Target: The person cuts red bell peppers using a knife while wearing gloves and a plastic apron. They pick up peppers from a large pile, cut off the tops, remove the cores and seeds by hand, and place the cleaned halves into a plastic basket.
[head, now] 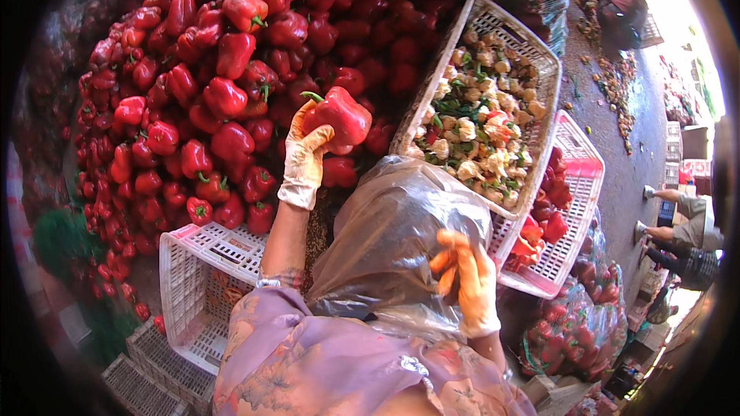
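Observation:
My left hand (306,153), in a white glove with orange-stained fingers, holds a red bell pepper (341,118) with a green stem. Behind it rises a large heap of red bell peppers (222,98). My right hand (469,283), gloved alike, hovers over the plastic sheet (399,231) across my lap, its fingers bent; I see nothing in it. Past my knees a white plastic crate (552,78) holds pale pepper cores with green stems and some red bits. Partly beneath it, a pink and white crate (587,185) contains several red peppers or pieces.
An open white crate (179,300) lies tipped at my left, near stacked crates (167,364). At right stand net bags of red peppers (578,323). Scraps (618,98) litter the wet floor. One person (621,6) is bent over at upper right; others stand at far right.

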{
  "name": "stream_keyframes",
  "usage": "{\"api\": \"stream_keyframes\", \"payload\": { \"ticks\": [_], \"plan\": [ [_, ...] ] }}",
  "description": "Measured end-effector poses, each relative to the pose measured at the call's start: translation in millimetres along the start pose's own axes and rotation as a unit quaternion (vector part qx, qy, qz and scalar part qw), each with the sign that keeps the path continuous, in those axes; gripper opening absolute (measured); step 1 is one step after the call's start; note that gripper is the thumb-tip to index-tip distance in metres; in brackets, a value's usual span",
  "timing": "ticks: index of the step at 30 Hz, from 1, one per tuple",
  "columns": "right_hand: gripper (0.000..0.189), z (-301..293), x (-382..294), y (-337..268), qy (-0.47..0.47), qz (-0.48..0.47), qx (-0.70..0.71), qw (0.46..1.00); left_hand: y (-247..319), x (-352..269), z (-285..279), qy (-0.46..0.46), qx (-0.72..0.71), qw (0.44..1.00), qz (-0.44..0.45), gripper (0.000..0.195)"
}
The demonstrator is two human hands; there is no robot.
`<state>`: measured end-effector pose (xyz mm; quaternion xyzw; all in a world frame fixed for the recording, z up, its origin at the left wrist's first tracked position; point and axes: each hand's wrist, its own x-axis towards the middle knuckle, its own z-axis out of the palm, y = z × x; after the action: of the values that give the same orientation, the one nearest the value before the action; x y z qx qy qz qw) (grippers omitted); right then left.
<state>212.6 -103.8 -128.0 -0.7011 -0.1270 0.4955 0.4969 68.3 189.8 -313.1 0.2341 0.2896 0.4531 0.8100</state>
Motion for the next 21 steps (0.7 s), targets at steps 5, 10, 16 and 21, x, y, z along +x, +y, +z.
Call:
{"api": "stream_keyframes", "payload": {
  "ticks": [5,10,16,21],
  "plan": [
    [0.026,22,18,-42,0.006,-0.117,-0.05,0.992,41,-67,108,-0.061,0.131,0.989,0.041,0.062],
    [0.019,14,16,-44,0.04,-0.185,-0.06,0.98,20,-113,159,-0.154,0.297,0.932,0.139,0.062],
    [0.024,-16,-3,-36,0.081,-0.151,-0.204,0.964,-10,-146,183,-0.192,0.359,0.9,0.158,0.059],
    [0.019,-59,-38,46,0.104,-0.137,-0.375,0.911,-33,-161,208,-0.147,0.221,0.964,0.013,0.055]
  ]
}}
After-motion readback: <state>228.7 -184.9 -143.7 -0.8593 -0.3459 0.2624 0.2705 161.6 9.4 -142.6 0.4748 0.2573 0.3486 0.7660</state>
